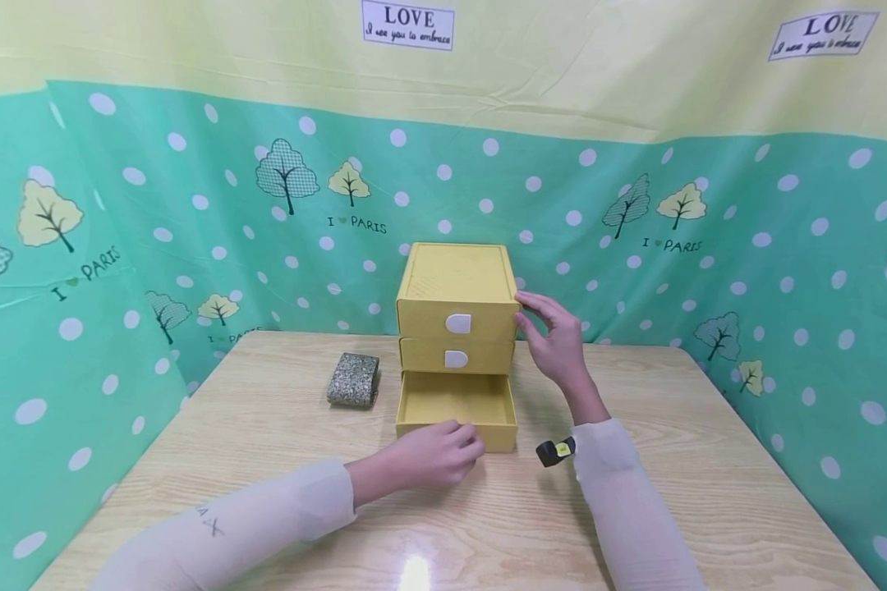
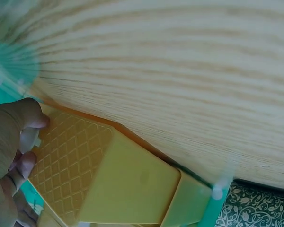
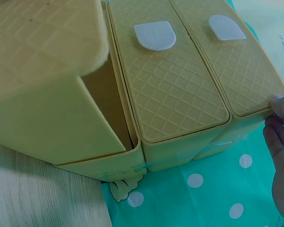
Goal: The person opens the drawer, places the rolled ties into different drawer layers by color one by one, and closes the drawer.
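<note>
A yellow desktop drawer cabinet (image 1: 461, 271) with three stacked drawers stands toward the back of the table. Its bottom drawer (image 1: 501, 440) is pulled out, its bare yellow floor showing. My left hand (image 1: 436, 455) is at that drawer's front; in the left wrist view its thumb and fingers pinch the whitish pull tab (image 2: 29, 139). The top and middle drawers (image 3: 175, 85) are closed, each with a white tab. My right hand (image 1: 554, 341) holds the cabinet's upper right front edge, the thumb (image 3: 278, 101) on the front and the other fingers along the side.
Left of the cabinet lies a small dark block-like object (image 1: 353, 379) with a silvery vine pattern, its kind unclear. Green and yellow printed cloth (image 1: 480, 172) hangs behind and around the wooden table (image 1: 266, 427). A black device (image 1: 554, 451) sits at the right cuff.
</note>
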Tool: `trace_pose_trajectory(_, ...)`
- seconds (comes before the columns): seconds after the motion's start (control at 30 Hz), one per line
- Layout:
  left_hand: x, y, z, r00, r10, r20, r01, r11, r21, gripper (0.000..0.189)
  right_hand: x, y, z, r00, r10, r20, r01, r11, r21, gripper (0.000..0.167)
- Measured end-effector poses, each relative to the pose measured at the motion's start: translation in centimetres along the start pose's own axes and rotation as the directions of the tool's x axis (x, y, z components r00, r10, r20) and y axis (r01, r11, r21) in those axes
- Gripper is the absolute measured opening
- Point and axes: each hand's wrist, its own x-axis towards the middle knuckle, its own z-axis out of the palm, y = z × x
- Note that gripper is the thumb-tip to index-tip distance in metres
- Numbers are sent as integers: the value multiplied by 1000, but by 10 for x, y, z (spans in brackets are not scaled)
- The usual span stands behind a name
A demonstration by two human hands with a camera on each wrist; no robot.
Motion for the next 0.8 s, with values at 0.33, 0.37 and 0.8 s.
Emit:
trace_pose_trajectory(0.33,0,5,-9,1000,17,22,-16,1000,-20,27,2,-24,-2,1000,-2,7,3,1000,-20,31)
trace_pose_trajectory(0.37,0,5,-10,1000,14,18,-14,1000,-24,27,2,-23,-2,1000,-4,6,5,1000,-22,31)
trace_pose_trajectory(0.8,-2,9,-13,999,17,-31,-18,1000,-26,40,3,-24,-2,1000,-9,1,9,1000,-21,31)
